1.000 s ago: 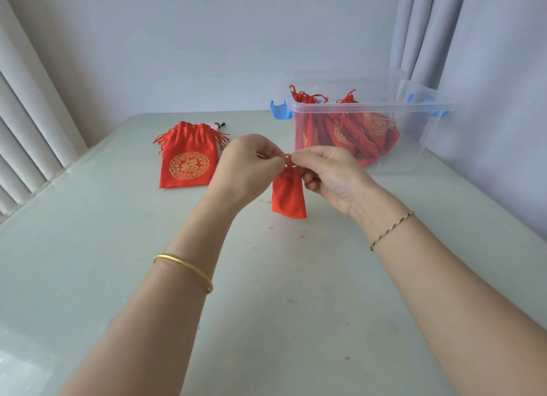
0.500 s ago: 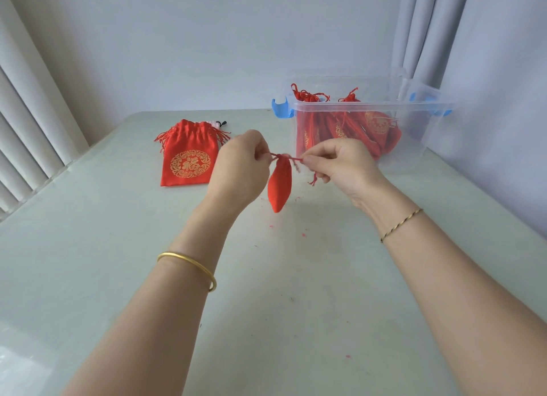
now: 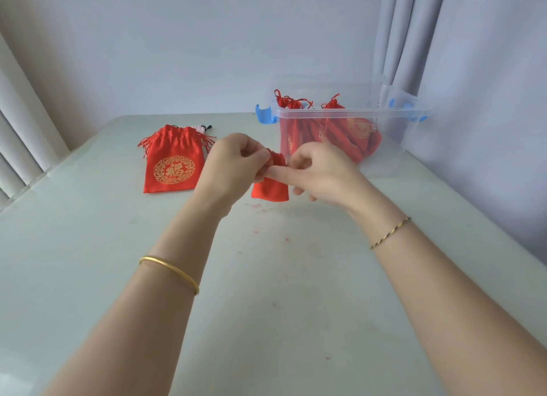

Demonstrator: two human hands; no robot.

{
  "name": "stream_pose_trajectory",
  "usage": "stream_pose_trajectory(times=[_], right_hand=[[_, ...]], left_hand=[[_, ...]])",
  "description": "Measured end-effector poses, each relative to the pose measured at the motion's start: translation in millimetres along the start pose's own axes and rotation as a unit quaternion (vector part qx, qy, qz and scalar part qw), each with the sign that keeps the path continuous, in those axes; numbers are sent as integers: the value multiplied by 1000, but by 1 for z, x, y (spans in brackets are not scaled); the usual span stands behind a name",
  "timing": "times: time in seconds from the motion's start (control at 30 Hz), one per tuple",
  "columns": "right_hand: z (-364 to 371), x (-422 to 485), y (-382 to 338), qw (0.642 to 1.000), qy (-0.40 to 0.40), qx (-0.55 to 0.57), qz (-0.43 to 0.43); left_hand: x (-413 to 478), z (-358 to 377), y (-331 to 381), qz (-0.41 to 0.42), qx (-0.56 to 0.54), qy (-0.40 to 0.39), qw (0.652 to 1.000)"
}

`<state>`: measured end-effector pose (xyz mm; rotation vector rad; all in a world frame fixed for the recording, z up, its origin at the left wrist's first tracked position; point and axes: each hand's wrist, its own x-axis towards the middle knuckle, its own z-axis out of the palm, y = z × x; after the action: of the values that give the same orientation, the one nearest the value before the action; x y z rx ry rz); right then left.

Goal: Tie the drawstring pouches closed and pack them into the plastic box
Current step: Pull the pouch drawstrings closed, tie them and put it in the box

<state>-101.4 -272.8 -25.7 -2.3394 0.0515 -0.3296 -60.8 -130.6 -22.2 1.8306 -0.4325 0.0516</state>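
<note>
1. Head view: the left hand (image 3: 233, 166) pinches the gathered top of a small red pouch (image 3: 270, 190), held just in front of the plastic box (image 3: 393, 147).
2. The right hand (image 3: 325, 173) lays its index finger across the pouch neck. I honestly can't tell if it's gripping anything.
3. The box already has red pouches (image 3: 352, 132) inside. Another pouch with a gold print (image 3: 173, 168) lies flat on the table (image 3: 266, 292), off to the left.

One camera sits on the person's head. It looks forward and down along both arms. The left hand (image 3: 233, 165) and right hand (image 3: 322, 173) are near the camera, just in front of the box (image 3: 414, 111). The pouch (image 3: 270, 190) they hold is mid-view. The wall (image 3: 207, 40) stands far off, behind the box.
</note>
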Motion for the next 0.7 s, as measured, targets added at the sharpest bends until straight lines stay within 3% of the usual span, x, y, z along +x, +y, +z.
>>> stream_pose_trajectory(times=[0.07,0.33,0.47,0.7], right_hand=[[-2,0,0,998,43,-44,-10],[-51,12,17,994,110,27,9],[-96,31,18,973,195,118,34],[-153,108,31,949,289,63,107]], left_hand=[[3,8,12,14,7,-26,1000],[33,32,51,62,-19,-67,996],[54,43,59,60,-18,-42,997],[90,45,43,32,-9,58,998]])
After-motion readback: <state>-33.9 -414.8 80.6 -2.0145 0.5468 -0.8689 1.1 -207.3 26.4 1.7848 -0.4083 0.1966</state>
